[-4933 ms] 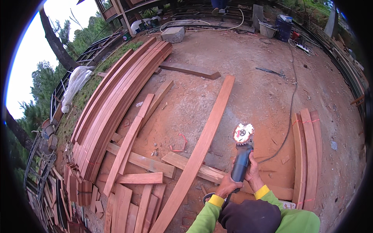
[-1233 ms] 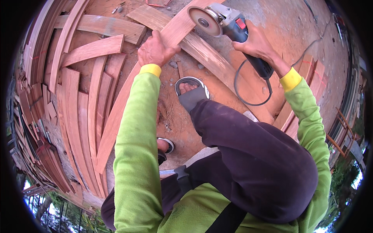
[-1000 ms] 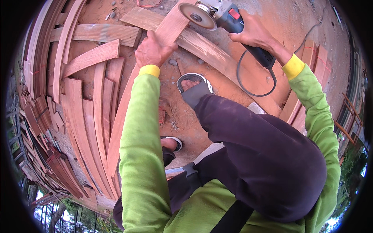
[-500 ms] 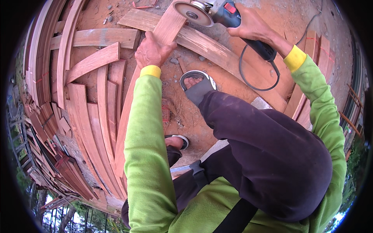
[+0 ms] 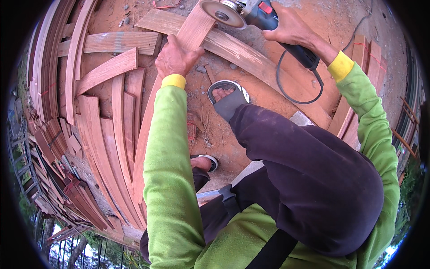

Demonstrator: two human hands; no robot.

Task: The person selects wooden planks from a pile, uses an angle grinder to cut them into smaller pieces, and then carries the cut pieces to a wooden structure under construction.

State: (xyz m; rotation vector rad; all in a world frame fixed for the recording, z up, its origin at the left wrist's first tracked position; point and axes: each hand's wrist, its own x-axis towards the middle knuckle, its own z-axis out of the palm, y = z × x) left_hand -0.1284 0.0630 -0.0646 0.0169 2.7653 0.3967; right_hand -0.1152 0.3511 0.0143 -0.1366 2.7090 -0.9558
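Observation:
My left hand [image 5: 175, 58] is closed round a long reddish wooden plank [image 5: 196, 29], the thumb lying across its upper face. The plank runs from under my left forearm up to the top edge, crossing over another board [image 5: 242, 54] that lies on the ground. My right hand [image 5: 293, 27] grips an angle grinder [image 5: 264, 15] with a dark blue and black body and a red switch. The grinder's round disc [image 5: 221, 15] is at the right edge of the plank, beyond my left hand; whether it touches the wood I cannot tell.
Many planks [image 5: 105, 152] lie side by side on the left, with a tall stack [image 5: 45, 67] farther left. The grinder's cord [image 5: 298, 103] loops on the reddish dirt near my sandalled foot [image 5: 224, 95]. More boards [image 5: 358, 89] lie at the right.
The grinder and my right hand have shifted very slightly upward. My left hand keeps its hold on the plank in the same place.

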